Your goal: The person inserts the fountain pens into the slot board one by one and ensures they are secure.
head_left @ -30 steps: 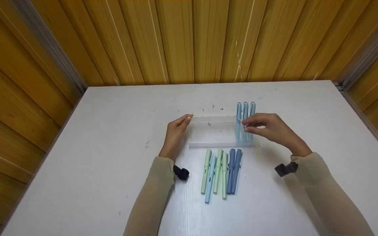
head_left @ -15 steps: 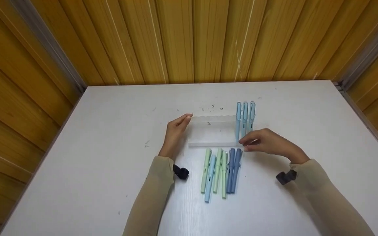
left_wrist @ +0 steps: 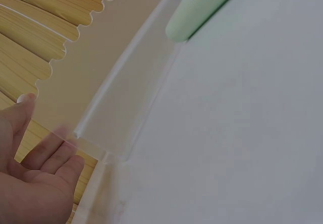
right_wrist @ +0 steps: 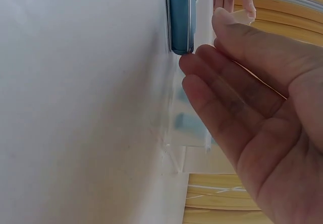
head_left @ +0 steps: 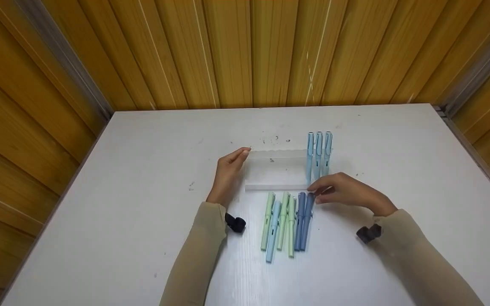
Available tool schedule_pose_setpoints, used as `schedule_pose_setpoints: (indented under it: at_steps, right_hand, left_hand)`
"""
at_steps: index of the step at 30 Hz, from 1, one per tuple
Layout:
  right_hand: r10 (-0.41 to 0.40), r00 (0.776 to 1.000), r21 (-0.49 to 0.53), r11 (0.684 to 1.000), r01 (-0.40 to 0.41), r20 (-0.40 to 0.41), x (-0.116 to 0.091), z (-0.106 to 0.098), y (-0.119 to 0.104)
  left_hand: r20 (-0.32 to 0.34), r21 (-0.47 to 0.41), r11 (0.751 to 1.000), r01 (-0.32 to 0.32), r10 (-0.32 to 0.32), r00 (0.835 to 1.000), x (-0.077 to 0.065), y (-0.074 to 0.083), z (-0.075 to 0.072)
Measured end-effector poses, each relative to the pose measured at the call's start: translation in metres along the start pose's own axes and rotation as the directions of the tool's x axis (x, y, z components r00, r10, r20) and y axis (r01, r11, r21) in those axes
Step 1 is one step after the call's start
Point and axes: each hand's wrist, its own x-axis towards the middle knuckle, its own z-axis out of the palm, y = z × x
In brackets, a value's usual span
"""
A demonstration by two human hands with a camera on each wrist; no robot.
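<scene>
A clear acrylic pen stand [head_left: 277, 187] with a scalloped top edge stands mid-table. My left hand [head_left: 228, 172] holds its left end; in the left wrist view the thumb is at the panel's edge and the fingers are behind it. Three light blue pens [head_left: 319, 148] lean side by side at the stand's right end. My right hand [head_left: 343, 190] is at the clip end of the rightmost dark blue pen [head_left: 307, 225]. In the right wrist view, its fingertips [right_wrist: 189, 62] touch the pen's end [right_wrist: 181, 37], while the thumb stays apart.
In front of the stand lie another dark blue pen [head_left: 299, 225], several light green pens [head_left: 266, 225] and a light blue pen [head_left: 272, 233]. They rest on a white table [head_left: 121, 191], with wood-patterned panels [head_left: 228, 55] around its back and sides.
My right hand has left the standing light blue pens and come down toward me to the end of the rightmost dark blue pen. The left hand stays on the stand.
</scene>
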Motion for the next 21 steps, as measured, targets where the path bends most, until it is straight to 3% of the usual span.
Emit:
schedule_pose_setpoints:
  at_steps: [13, 21]
  right_hand:
    - [0.020, 1.000, -0.020, 1.000, -0.020, -0.006, 0.0017, 0.0068, 0.0022]
    - [-0.023, 1.000, -0.054, 0.998, 0.024, 0.011, 0.0009, 0.0099, 0.0030]
  left_hand:
    - [0.003, -0.008, 1.000, 0.006, -0.006, 1.000, -0.0029, 0.0051, 0.0009]
    - [-0.005, 0.008, 1.000, 0.014, -0.014, 1.000, -0.0012, 0.0008, 0.0010]
